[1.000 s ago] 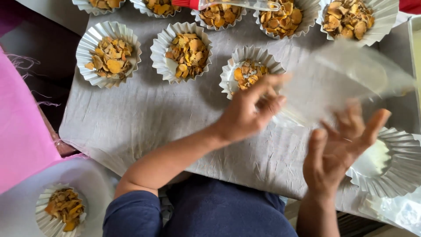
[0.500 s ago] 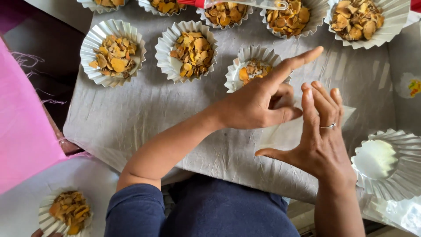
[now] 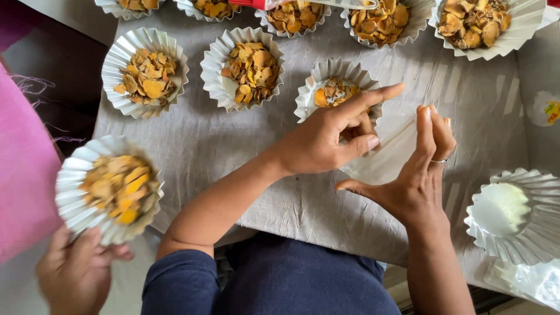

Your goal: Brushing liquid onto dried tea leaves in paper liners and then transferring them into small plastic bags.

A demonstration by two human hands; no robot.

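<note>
The person's left hand (image 3: 326,140) and right hand (image 3: 417,184) meet over a thin, clear plastic sheet (image 3: 388,153) that lies on the grey crinkled cloth (image 3: 233,157) just below a half-filled fluted paper cup (image 3: 333,93). The left hand pinches the sheet's edge between thumb and curled fingers, its index finger stretched straight out toward the right. The right hand stands on edge beside it, fingers together and pointing up, thumb spread wide to the left; its fingertips seem to touch the sheet, but whether they grip it cannot be told. A ring shows on one right finger. On the cloth sit 2 full paper cups (image 3: 242,67) of dried orange-yellow chips to the left of the half-filled one, with more cups along the top edge. An empty fluted cup (image 3: 513,216) rests at the right, well apart from the hands. At lower left, another person's hand (image 3: 73,274) holds up a filled paper cup (image 3: 111,186), slightly blurred, beside pink fabric (image 3: 23,175).
</note>
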